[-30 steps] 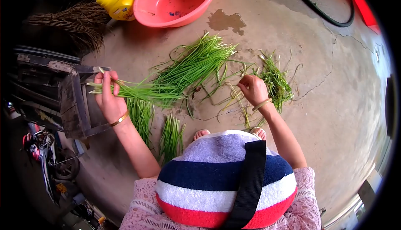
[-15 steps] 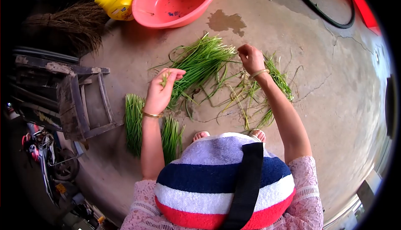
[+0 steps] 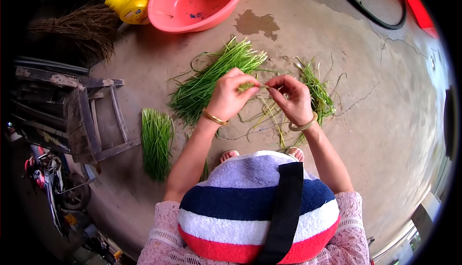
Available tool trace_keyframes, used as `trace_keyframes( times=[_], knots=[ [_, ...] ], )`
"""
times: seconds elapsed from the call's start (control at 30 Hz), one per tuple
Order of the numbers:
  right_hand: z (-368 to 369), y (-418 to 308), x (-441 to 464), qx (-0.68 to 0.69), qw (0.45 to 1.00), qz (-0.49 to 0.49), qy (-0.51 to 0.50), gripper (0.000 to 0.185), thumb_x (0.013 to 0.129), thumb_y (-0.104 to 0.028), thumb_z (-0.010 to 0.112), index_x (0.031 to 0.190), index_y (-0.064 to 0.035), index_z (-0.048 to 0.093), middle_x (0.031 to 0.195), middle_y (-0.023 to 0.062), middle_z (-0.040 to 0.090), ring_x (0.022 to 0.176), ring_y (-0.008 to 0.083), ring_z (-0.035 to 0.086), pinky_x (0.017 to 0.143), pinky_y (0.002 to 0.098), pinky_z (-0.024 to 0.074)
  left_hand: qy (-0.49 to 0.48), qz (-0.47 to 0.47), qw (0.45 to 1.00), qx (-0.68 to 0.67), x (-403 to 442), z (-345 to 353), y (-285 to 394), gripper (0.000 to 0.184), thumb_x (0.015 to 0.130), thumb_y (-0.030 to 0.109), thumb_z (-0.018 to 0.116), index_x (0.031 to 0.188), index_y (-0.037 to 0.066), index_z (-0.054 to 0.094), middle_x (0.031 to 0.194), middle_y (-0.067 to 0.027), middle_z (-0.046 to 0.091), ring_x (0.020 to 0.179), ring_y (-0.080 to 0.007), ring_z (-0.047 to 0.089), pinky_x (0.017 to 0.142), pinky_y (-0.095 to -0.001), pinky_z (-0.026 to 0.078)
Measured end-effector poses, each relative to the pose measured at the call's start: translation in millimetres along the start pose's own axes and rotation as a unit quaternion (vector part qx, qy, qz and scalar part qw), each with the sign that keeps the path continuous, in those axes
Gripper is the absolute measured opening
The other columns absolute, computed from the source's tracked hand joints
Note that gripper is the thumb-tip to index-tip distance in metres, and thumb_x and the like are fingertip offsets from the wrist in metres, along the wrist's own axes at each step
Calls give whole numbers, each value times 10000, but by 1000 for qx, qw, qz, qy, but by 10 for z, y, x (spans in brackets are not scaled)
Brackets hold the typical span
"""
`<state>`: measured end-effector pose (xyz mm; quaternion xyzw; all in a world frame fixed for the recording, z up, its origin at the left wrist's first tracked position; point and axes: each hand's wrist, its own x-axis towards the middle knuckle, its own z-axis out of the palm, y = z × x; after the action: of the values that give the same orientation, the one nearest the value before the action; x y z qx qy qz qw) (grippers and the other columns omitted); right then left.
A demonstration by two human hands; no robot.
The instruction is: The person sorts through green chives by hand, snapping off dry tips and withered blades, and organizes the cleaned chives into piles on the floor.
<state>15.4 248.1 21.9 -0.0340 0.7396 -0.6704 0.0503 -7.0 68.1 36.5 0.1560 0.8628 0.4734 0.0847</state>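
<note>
My left hand (image 3: 231, 95) is closed in a pinch on a thin, pale green chive stalk (image 3: 248, 87). Facing it, my right hand (image 3: 292, 102) pinches the stalk's end, so the fingertips nearly meet. Just behind my left hand lies a large loose pile of green chives (image 3: 207, 84), white ends toward the right. To the right of my right hand is a smaller, messier heap of chive scraps (image 3: 318, 92). Yellowish loose leaves (image 3: 274, 120) are scattered between and below the hands. A neat chive bundle (image 3: 156, 145) rests on the floor at left; my left forearm mostly hides another.
A pink basin (image 3: 197, 5) stands at the back, beside a yellow jug (image 3: 132, 6) and a twig broom (image 3: 77, 29). At left is a worn wooden stool (image 3: 103, 120). A black hose (image 3: 368, 17) curves at the far right, and a wet patch (image 3: 257, 24) marks the concrete.
My left hand has moved right and my right hand has come down and left, from being well apart to meeting at the chive stalk. More of the right-hand scrap heap shows.
</note>
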Motion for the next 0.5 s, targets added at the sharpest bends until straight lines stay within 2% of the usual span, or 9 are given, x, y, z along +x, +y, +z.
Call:
trace_keyframes(
  times=[0.03,0.1,0.17,0.23,0.3,0.37,0.43,0.5],
  knots=[
    [-9,26,5,1,1000,0,1,93,750,-17,603,842,-12,610,750,23,619,627,50,533,542,179,428,23,-7,1000,-16,-18,-83,50,113,706,13,659,810,43,626,766,-19,527,669,-104,511,581,-231,417],
    [-47,124,40,97,994,51,32,95,770,-29,598,861,-3,608,766,11,620,631,37,525,556,174,428,88,25,995,-30,-79,-317,-2,61,756,31,621,815,46,618,793,-2,531,683,-81,498,589,-212,406],
    [-105,174,47,91,994,55,39,97,781,-35,593,869,5,606,767,-2,612,637,31,519,575,178,430,163,-41,980,-103,-188,-655,245,74,781,53,600,853,39,601,734,5,529,652,-92,499,592,-203,388],
    [-142,234,24,75,994,74,37,98,783,-36,592,870,7,605,762,-2,609,638,33,517,578,179,428,251,-43,948,-189,-340,-995,328,95,833,67,544,916,32,574,747,17,523,603,-50,438,549,-192,356],
    [-155,337,-4,51,995,81,30,103,786,-44,591,876,3,607,737,5,607,642,40,521,577,185,428,262,19,921,-289,-500,-1335,182,118,860,77,504,961,31,544,786,-3,514,554,-27,364,532,-184,322],
    [-153,370,-34,41,995,85,26,108,784,-47,594,878,3,608,717,15,606,642,48,528,581,194,432,307,30,907,-285,-615,-1518,218,129,880,94,475,989,40,521,823,-12,503,532,-21,327,546,-189,323],
    [-156,416,-54,25,995,90,21,110,786,-53,592,878,5,608,711,21,606,641,55,533,584,202,436,303,35,905,-297,-755,-1672,187,134,892,121,464,990,47,515,862,-23,498,528,-24,329,576,-196,327],
    [-163,461,-67,8,995,95,17,113,789,-60,590,877,7,608,705,27,606,640,62,537,587,209,439,314,52,857,-405,-852,-1764,171,148,899,147,456,994,48,512,874,-28,507,522,-25,324,596,-204,329]
  ],
)
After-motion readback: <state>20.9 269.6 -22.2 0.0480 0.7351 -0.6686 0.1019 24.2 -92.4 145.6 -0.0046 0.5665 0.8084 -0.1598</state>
